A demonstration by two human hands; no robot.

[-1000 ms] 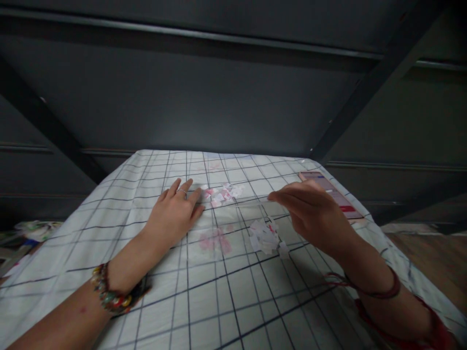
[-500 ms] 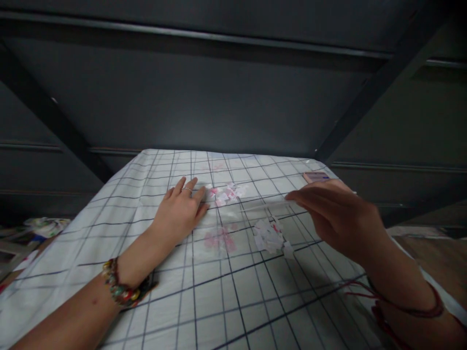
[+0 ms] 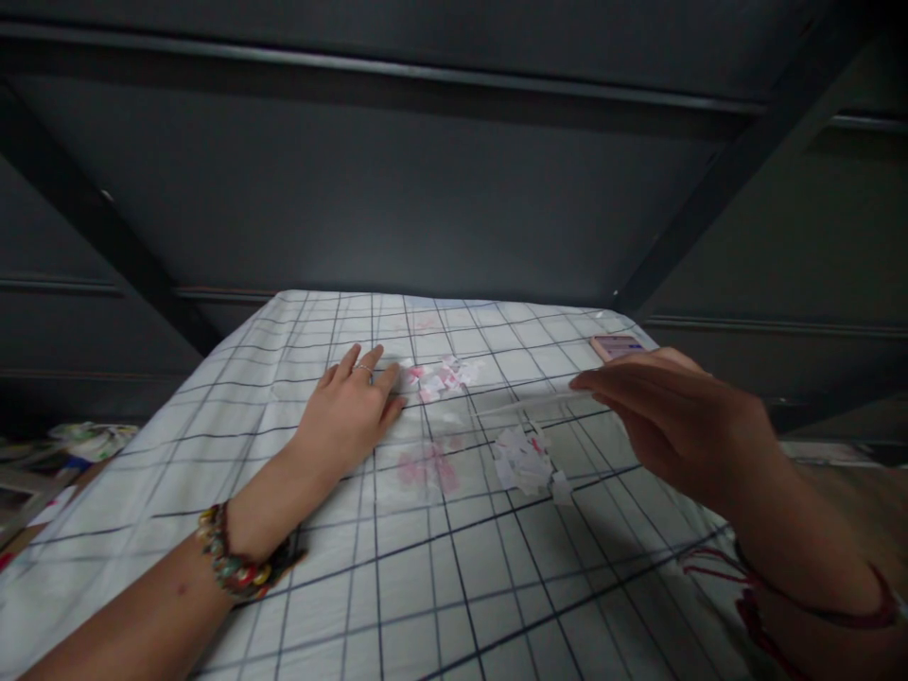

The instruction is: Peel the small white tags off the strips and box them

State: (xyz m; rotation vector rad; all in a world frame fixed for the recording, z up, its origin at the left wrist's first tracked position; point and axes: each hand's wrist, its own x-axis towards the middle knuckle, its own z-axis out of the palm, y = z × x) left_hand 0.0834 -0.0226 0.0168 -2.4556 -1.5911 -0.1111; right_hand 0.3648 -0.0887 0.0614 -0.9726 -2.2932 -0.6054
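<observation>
My left hand (image 3: 351, 411) lies with its fingers spread on the checked cloth, the fingertips beside a cluster of white and pink paper scraps (image 3: 444, 378). Near its thumb is clear plastic film (image 3: 397, 487) with a pink flower print (image 3: 429, 466). My right hand (image 3: 673, 426) is raised above the cloth, finger and thumb pinched on a thin whitish edge (image 3: 525, 405) that stretches left and looks like part of the film. Whether it joins the film is unclear. Below this edge rests a second pile of white paper scraps (image 3: 525, 461).
The white cloth (image 3: 340, 586) with dark grid lines covers the table. A phone (image 3: 616, 346) lies at the back right, partly behind my right hand. Dark grey panels (image 3: 397, 189) stand close behind the table. Assorted items (image 3: 92, 440) are low on the left.
My right hand has shifted a little to the right, drawing the thin whitish edge with it. My left hand and both scrap piles have stayed put.
</observation>
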